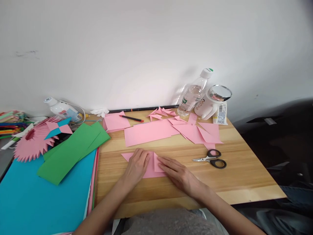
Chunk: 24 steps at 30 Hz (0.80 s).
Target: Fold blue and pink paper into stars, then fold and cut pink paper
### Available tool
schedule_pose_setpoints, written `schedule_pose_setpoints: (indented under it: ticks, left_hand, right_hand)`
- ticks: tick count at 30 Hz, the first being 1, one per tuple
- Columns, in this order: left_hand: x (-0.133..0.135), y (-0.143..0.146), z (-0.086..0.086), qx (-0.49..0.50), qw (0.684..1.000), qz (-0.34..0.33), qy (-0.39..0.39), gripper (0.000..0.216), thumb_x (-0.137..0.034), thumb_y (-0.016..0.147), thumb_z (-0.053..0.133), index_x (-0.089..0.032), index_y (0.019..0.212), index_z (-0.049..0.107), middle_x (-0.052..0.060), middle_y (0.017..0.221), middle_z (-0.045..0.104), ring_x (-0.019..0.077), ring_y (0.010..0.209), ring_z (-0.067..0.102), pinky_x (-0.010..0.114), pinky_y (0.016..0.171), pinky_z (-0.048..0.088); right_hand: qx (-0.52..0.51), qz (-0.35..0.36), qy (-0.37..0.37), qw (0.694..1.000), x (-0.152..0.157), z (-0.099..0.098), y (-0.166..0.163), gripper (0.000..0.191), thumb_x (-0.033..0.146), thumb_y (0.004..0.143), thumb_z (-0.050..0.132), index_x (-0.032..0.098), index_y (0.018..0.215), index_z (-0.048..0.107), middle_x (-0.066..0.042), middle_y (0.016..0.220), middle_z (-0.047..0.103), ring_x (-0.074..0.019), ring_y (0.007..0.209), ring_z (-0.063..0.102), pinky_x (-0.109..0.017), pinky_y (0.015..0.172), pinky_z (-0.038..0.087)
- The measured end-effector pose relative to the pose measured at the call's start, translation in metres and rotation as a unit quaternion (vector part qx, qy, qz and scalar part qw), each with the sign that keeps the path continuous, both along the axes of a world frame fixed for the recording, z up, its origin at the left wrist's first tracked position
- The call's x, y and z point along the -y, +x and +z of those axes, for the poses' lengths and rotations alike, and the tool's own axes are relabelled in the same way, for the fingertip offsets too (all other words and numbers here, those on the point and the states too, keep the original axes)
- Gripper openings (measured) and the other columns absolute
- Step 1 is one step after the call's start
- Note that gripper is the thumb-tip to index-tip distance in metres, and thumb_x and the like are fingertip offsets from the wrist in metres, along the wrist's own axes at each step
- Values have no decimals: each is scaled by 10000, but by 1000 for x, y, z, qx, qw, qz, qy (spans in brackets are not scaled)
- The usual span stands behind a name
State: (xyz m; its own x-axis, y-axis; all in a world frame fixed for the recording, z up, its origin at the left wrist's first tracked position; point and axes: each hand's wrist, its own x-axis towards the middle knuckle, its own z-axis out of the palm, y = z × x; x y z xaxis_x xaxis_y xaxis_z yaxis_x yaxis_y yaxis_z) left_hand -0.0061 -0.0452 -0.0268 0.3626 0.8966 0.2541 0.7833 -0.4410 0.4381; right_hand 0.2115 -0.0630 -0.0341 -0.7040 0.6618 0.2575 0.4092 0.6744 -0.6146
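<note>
A sheet of pink paper (153, 173), partly folded, lies on the wooden table between my hands. Its pointed left corner sticks out past my left hand (137, 164). That hand has curled fingers, with thumb and fingertips closed on the paper near its upper edge. From the right, my right hand (177, 171) has its fingers together on the raised pink flap near the middle; its thumb is mostly hidden. To the right of that hand rest scissors (208, 158) with black handles, their blades pointing left.
Behind my hands are pink strips (149, 132), folded pink pieces (161, 112) and a pen (132, 118). A water bottle (193, 94) and lidded mug (207, 104) stand back right. Green paper (70, 153), blue sheets (49, 199) and a pleated pink ring (36, 143) lie left.
</note>
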Motion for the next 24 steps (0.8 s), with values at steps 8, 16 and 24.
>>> schedule_pose_setpoints:
  ticks: [8, 16, 24]
  left_hand:
    - [1, 7, 4, -110, 989, -88, 32, 298, -345, 878, 476, -163, 1100, 558, 103, 969, 553, 218, 884, 529, 354, 744, 474]
    - [-1, 7, -12, -109, 988, 0, 105, 287, -290, 887, 464, -145, 1113, 562, 153, 1041, 547, 244, 926, 549, 390, 743, 508]
    - [2, 0, -6, -72, 966, -232, 83, 399, -121, 898, 398, -109, 1297, 404, 154, 1324, 486, 253, 1302, 346, 470, 1024, 392]
  right_hand:
    - [23, 88, -2, 996, -6, 6, 11, 556, 58, 925, 348, 234, 1434, 209, -77, 1449, 342, -182, 1365, 228, -428, 1098, 303]
    - [51, 17, 71, 996, -17, -2, 19, 492, 186, 914, 467, 184, 1389, 340, -103, 1344, 492, -235, 1316, 340, -478, 1064, 352]
    - [67, 58, 54, 995, -20, -4, 24, 470, 132, 940, 373, 200, 1401, 316, -62, 1375, 462, -224, 1341, 287, -473, 1075, 340]
